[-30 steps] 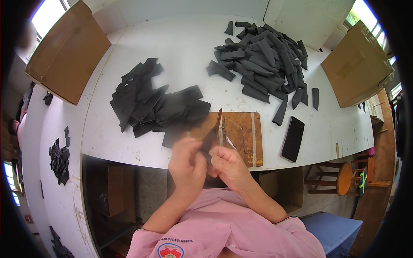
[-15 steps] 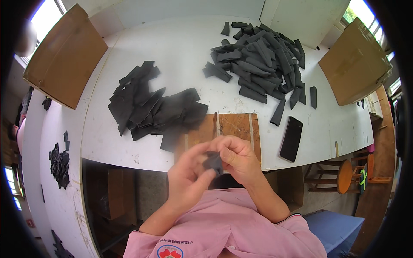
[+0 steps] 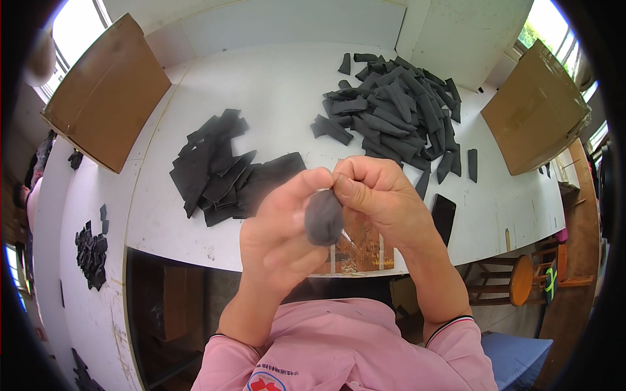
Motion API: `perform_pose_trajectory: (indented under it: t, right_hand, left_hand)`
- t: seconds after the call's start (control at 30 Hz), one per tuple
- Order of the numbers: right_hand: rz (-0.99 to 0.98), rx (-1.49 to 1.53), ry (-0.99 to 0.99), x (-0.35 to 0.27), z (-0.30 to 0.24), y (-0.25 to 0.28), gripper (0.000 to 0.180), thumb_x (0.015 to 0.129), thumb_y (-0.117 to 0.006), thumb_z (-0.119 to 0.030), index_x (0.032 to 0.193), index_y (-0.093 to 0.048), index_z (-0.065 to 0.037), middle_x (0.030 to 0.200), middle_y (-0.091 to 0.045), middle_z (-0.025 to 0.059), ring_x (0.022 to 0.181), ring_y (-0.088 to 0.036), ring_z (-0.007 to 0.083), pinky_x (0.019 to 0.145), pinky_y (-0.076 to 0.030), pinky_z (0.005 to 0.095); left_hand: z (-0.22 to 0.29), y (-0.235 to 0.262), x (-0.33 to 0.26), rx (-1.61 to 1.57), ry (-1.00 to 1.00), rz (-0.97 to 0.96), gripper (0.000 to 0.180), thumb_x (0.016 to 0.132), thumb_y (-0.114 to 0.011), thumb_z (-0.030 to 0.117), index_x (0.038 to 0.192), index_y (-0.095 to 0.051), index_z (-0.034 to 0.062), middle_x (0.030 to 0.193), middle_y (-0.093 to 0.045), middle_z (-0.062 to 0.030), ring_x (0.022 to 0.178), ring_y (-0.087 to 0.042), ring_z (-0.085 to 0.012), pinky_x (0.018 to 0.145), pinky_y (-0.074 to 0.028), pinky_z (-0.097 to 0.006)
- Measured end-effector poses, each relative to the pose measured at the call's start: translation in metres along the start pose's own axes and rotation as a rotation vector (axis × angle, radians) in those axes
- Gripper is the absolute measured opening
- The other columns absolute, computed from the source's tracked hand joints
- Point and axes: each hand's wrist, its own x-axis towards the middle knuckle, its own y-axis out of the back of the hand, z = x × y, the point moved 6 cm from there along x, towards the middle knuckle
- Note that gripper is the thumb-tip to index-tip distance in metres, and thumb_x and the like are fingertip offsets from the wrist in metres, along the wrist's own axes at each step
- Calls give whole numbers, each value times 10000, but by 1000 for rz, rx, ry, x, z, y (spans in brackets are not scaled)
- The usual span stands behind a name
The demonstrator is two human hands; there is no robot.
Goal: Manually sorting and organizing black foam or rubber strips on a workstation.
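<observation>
My left hand (image 3: 277,228) and my right hand (image 3: 385,199) are raised together above the table's front edge. Between them is a small dark grey fabric piece (image 3: 323,218), bunched into a rounded shape. My left fingers curl around its side, and my right thumb and forefinger pinch its top edge. A brown wooden board (image 3: 368,251) lies beneath my hands, partly hidden by them. Just below the fabric, a thin shiny rod (image 3: 349,238) shows against the board. Flat dark fabric pieces (image 3: 208,173) lie heaped left of my hands; rolled or tube-like dark grey pieces (image 3: 398,104) are piled far right.
A black phone (image 3: 443,218) lies right of the board, partly behind my right forearm. Cardboard boxes stand at the left (image 3: 107,91) and right (image 3: 538,111). On the left side table is a smaller dark heap (image 3: 90,254). A wooden stool (image 3: 520,280) stands at the lower right.
Both hands have risen and moved away from me, over the board, with the fabric piece. It now looks rounder, and my right fingers pinch its top. The view has shifted slightly.
</observation>
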Motion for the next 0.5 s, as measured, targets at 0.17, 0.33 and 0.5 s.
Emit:
perform_pose_trajectory:
  t: [0.17, 0.33, 0.5]
  right_hand:
    - [2, 236, -257, 12, 82, 24, 211, 840, -549, -235, 713, -513, -70, 609, -412, -66, 525, -325, 26, 443, -253, 160]
    - [8, 182, -207, 20, 84, 23, 235, 853, -530, -235, 719, -507, -43, 582, -440, -28, 498, -362, 34, 433, -277, 190]
    - [-21, 110, -135, 27, 75, 15, 240, 860, -510, -232, 705, -500, -49, 541, -401, -34, 471, -322, 35, 427, -246, 184]
  left_hand:
    - [-5, 82, -9, -334, 98, 345, 271, 802, -424, 30, 1062, -497, 10, 647, -505, -27, 328, -264, -43, 314, -234, -186]
    - [-4, 90, -5, -450, -18, 432, 253, 838, -351, 49, 1042, -487, -15, 625, -491, -36, 331, -261, -58, 309, -224, -190]
    - [5, 82, -1, -584, -223, 473, 171, 824, -341, 31, 837, -479, -69, 447, -391, -3, 306, -298, -51, 303, -247, -163]
